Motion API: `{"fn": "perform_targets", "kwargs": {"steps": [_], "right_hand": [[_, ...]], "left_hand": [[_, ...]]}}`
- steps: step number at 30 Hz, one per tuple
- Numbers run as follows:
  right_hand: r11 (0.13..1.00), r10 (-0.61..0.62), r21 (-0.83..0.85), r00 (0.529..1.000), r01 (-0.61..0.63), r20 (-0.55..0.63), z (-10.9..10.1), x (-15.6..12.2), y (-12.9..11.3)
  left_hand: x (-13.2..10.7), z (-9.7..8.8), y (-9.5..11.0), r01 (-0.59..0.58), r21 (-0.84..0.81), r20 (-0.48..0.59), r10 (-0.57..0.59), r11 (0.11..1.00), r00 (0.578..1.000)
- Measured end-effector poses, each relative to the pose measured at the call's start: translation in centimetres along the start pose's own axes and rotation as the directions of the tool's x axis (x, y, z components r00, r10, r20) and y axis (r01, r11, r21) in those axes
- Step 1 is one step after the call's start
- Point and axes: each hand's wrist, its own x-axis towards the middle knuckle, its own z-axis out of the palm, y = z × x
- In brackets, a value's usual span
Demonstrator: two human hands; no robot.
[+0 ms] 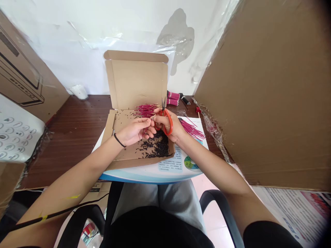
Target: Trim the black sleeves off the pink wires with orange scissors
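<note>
My right hand (167,124) is shut on a pair of orange-red-handled scissors (167,120), with the steel blades (163,103) pointing up. My left hand (133,131) pinches something thin close to the scissors, probably a pink wire (145,130), though the fingers mostly hide it. A bunch of pink wires with gold tips (147,110) lies in the open cardboard box (137,82) just beyond my hands. Below them is a heap of small black clippings (157,146). Another bunch of pink wires (192,129) lies on the paper to the right.
The box stands on a printed leaflet (178,162) on a dark wooden table (77,131). Bundled pink wires (173,99) and a black item (184,100) sit behind it. Cardboard panels (258,89) flank the table, with a plastic-covered white wall (64,41) beyond.
</note>
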Motion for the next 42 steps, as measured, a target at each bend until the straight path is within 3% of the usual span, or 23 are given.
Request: {"fn": "perform_targets", "kwargs": {"steps": [5, 9, 11, 13, 15, 16, 17, 19, 21, 23, 25, 27, 31, 35, 37, 39, 42], "right_hand": [[0.99, 0.08, 0.1, 0.984, -0.096, 0.157, -0.3, 0.4, 0.2], [0.993, 0.089, 0.053, 0.961, -0.107, 0.261, -0.1, 0.0, 0.0], [0.999, 0.0, -0.042, 0.976, 0.009, 0.216, 0.0, -0.3, -0.3], [0.945, -0.215, -0.23, 0.971, 0.234, 0.102, -0.1, -0.4, -0.4], [0.746, -0.486, -0.491, 0.872, 0.45, 0.061, -0.4, -0.4, -0.4], [0.603, -0.586, -0.602, 0.803, 0.523, 0.11, -0.6, -0.4, -0.2], [0.456, -0.646, -0.676, 0.738, 0.579, 0.195, -0.8, -0.3, -0.1], [0.205, -0.67, -0.715, 0.629, 0.668, 0.395, -1.2, -0.2, 0.4], [0.055, -0.642, -0.689, 0.554, 0.723, 0.529, -1.4, 0.0, 0.8], [-0.015, -0.633, -0.671, 0.512, 0.742, 0.58, -1.5, 0.1, 1.1], [-0.028, -0.627, -0.665, 0.505, 0.746, 0.593, -1.6, 0.2, 1.2], [-0.002, -0.608, -0.665, 0.527, 0.747, 0.594, -1.6, 0.1, 1.1], [0.14, -0.582, -0.672, 0.61, 0.727, 0.538, -0.7, -0.6, 0.9], [0.267, -0.566, -0.724, 0.712, 0.636, 0.416, -0.3, -0.7, 0.7], [0.291, -0.567, -0.777, 0.755, 0.558, 0.329, -1.1, -0.1, 0.3], [0.335, -0.606, -0.832, 0.777, 0.442, 0.169, -2.5, 0.9, -0.5], [0.428, -0.648, -0.854, 0.759, 0.294, -0.064, -4.3, 2.1, -1.5]], "left_hand": [[-0.1, -0.5, 0.4, -0.025, 0.078, 0.129, 0.015, 0.997, 0.992], [0.2, -1.5, 0.6, -0.099, 0.308, 0.066, 0.083, 0.946, 0.994], [0.3, -1.6, 0.7, -0.18, 0.436, -0.037, 0.217, 0.882, 0.975], [0.3, -1.4, 0.8, -0.261, 0.591, -0.171, 0.435, 0.763, 0.884], [0.2, -0.9, 0.8, -0.268, 0.71, -0.265, 0.6, 0.651, 0.754], [0.2, -0.6, 0.8, -0.254, 0.722, -0.288, 0.614, 0.643, 0.735], [0.1, -0.4, 0.7, -0.24, 0.697, -0.298, 0.578, 0.675, 0.759], [0.0, 0.0, 0.5, -0.214, 0.546, -0.279, 0.417, 0.81, 0.865], [-0.1, 0.1, 0.4, -0.159, 0.361, -0.222, 0.25, 0.919, 0.942], [-0.2, 0.0, 0.5, -0.095, 0.256, -0.17, 0.142, 0.962, 0.975], [-0.4, -0.3, 0.8, -0.033, 0.214, -0.122, 0.06, 0.976, 0.991], [-0.4, -0.8, 1.1, 0.036, 0.197, -0.076, -0.021, 0.98, 0.997], [-0.3, -1.5, 1.3, 0.135, 0.173, -0.006, -0.136, 0.976, 0.991], [-0.4, -1.2, 1.2, 0.107, 0.155, 0.018, -0.111, 0.982, 0.994], [-0.8, -0.7, 1.2, 0.113, 0.23, 0.087, -0.136, 0.967, 0.987], [-1.2, -0.4, 1.3, 0.12, 0.32, 0.176, -0.183, 0.94, 0.967], [-1.4, -0.5, 1.7, 0.085, 0.294, 0.213, -0.152, 0.952, 0.965]]}}
